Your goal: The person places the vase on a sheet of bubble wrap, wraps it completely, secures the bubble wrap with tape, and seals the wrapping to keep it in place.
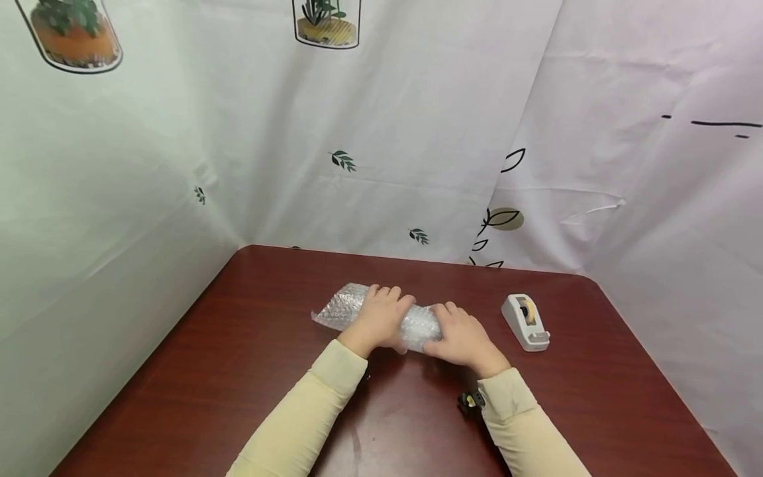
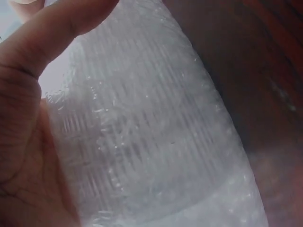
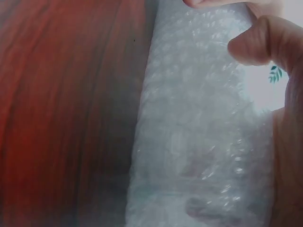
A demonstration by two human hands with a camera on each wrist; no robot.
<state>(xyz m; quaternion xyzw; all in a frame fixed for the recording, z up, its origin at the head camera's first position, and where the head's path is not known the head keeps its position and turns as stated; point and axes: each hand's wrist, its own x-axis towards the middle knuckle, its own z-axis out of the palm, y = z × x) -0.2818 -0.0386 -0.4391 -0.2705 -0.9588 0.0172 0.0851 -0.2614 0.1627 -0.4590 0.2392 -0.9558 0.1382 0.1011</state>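
A roll of clear bubble wrap lies across the middle of the table in the head view, with a loose flattened end spreading to the left. My left hand grips the roll near its middle, fingers over the far side and thumb on the near side. At the right end, my right hand holds it the same way. Both wrist views are filled by the bubble wrap, the left thumb along one edge and the right thumb on the other. What lies inside the wrap is hidden.
To the right of the hands stands a white tape dispenser with a yellowish roll of tape. The dark red wooden table has white patterned cloth hanging behind it and along both sides.
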